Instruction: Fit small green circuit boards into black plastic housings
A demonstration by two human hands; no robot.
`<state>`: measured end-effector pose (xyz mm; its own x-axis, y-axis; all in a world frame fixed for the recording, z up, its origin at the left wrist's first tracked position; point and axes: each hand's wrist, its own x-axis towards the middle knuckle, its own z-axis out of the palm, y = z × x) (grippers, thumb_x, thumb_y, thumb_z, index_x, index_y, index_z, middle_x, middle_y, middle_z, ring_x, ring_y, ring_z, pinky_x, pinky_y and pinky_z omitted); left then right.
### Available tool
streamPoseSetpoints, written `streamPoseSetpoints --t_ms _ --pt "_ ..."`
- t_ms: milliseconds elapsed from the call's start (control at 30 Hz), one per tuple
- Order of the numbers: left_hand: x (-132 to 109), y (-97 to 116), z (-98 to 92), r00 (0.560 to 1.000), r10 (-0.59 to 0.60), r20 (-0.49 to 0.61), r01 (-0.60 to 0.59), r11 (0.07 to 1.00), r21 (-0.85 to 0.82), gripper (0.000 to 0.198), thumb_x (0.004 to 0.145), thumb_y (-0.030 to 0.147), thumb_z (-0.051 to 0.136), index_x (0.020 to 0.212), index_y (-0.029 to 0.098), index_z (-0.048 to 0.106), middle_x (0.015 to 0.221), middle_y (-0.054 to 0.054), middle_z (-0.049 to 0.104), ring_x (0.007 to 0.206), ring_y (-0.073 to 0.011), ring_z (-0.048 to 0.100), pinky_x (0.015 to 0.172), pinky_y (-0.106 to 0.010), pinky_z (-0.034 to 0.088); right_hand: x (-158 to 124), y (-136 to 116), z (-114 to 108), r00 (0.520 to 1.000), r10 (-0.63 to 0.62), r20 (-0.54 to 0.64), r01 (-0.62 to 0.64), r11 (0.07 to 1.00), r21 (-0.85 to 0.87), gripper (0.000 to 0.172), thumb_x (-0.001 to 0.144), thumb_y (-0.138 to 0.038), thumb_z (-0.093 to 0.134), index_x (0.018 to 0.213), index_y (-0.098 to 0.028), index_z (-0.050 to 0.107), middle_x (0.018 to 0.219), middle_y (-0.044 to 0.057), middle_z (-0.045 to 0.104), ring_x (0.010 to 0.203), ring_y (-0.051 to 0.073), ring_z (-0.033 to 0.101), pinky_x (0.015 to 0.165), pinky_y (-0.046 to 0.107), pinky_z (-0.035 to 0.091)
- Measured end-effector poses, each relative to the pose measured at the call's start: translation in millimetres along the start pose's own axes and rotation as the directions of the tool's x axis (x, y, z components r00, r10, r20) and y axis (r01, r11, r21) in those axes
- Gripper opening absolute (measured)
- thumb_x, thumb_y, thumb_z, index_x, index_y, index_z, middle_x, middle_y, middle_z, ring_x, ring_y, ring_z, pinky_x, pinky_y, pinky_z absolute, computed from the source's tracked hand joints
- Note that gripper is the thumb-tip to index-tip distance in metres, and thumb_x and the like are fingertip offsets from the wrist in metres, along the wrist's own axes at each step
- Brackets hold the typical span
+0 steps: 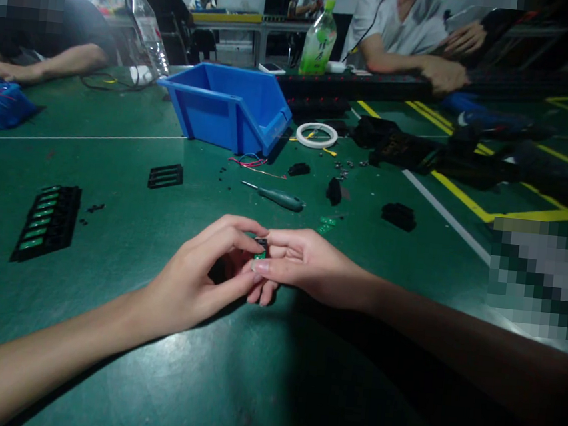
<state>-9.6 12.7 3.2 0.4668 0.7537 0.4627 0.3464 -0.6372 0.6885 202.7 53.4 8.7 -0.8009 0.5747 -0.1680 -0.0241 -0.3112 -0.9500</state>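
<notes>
My left hand and my right hand meet above the green table, fingertips together. Pinched between them is a small green circuit board with a black piece at its upper end; my fingers cover much of it. Just beyond my right hand lie several small green boards. A screwdriver with a dark green handle rests past my fingertips. Off to the left, a black frame holds a row of green boards, and a slotted black frame lies farther back.
A blue bin stands behind the screwdriver, beside a white ring of tape. Black parts, loose screws and thin wires lie around. A green-labelled bottle stands at the back. Other people sit across the table.
</notes>
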Motion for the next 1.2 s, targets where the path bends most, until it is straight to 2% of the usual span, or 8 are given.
streamPoseSetpoints --t_ms 100,233,367,633,867,1100,1200 --pt "0.0 0.7 -0.2 1.000 0.006 0.003 -0.006 1.000 0.008 0.023 0.091 0.014 0.074 0.110 0.020 0.062 0.127 -0.009 0.063 0.112 -0.0180 0.066 0.090 -0.028 0.055 0.0 0.9 0.9 1.000 -0.003 -0.022 0.003 1.000 0.001 0.024 0.092 -0.029 0.075 0.102 -0.009 0.067 0.080 0.005 0.074 0.073 0.015 0.075 0.070 0.026 0.060" --pt "0.4 0.8 -0.5 1.000 -0.008 0.013 0.008 1.000 0.003 0.022 0.091 0.014 0.073 0.111 0.020 0.063 0.129 -0.010 0.062 0.110 -0.0183 0.067 0.085 -0.027 0.055 -0.2 0.5 1.5 0.999 0.009 -0.030 -0.010 1.000 -0.012 0.026 0.093 -0.031 0.074 0.103 -0.009 0.066 0.081 0.006 0.074 0.074 0.016 0.075 0.071 0.026 0.061" --pt "1.5 1.0 0.0 1.000 0.010 0.002 -0.010 1.000 0.011 0.022 0.091 0.013 0.073 0.110 0.019 0.063 0.127 -0.010 0.063 0.112 -0.0176 0.066 0.090 -0.027 0.054 -0.7 -0.3 1.7 1.000 0.007 -0.027 -0.008 1.000 -0.020 0.029 0.093 -0.034 0.074 0.103 -0.009 0.066 0.083 0.006 0.074 0.074 0.015 0.075 0.071 0.026 0.061" --pt "1.0 1.1 -0.5 1.000 0.014 0.007 -0.014 1.000 0.019 0.024 0.090 0.012 0.074 0.111 0.018 0.063 0.128 -0.010 0.063 0.112 -0.0165 0.066 0.089 -0.025 0.053 0.4 1.3 0.5 1.000 -0.009 -0.013 0.009 1.000 -0.013 0.016 0.096 -0.022 0.068 0.104 -0.008 0.065 0.084 0.006 0.074 0.076 0.014 0.075 0.072 0.023 0.061" --pt "1.2 0.8 0.1 1.000 0.012 0.004 -0.012 1.000 0.013 0.024 0.091 0.012 0.073 0.111 0.018 0.063 0.127 -0.010 0.064 0.113 -0.0166 0.065 0.091 -0.025 0.053 0.0 -0.2 0.6 1.000 -0.006 -0.007 0.006 1.000 -0.013 0.027 0.094 -0.032 0.073 0.103 -0.008 0.065 0.083 0.006 0.074 0.074 0.014 0.075 0.071 0.023 0.061" --pt "0.7 0.5 -0.3 1.000 0.012 0.010 -0.012 1.000 0.008 0.026 0.091 0.012 0.073 0.114 0.018 0.063 0.128 -0.010 0.063 0.113 -0.0164 0.065 0.089 -0.025 0.054 -0.7 0.7 0.1 1.000 -0.004 -0.009 0.004 1.000 -0.017 0.022 0.095 -0.028 0.071 0.103 -0.009 0.064 0.082 0.006 0.074 0.075 0.014 0.075 0.072 0.023 0.061" --pt "0.9 0.8 -0.2 1.000 0.000 0.010 0.000 1.000 0.007 0.024 0.091 0.013 0.072 0.113 0.018 0.063 0.128 -0.010 0.063 0.112 -0.0171 0.066 0.088 -0.025 0.054 -1.2 -0.2 0.8 1.000 0.007 -0.008 -0.008 1.000 -0.023 0.026 0.094 -0.031 0.072 0.104 -0.008 0.064 0.082 0.006 0.073 0.075 0.014 0.074 0.071 0.024 0.061"
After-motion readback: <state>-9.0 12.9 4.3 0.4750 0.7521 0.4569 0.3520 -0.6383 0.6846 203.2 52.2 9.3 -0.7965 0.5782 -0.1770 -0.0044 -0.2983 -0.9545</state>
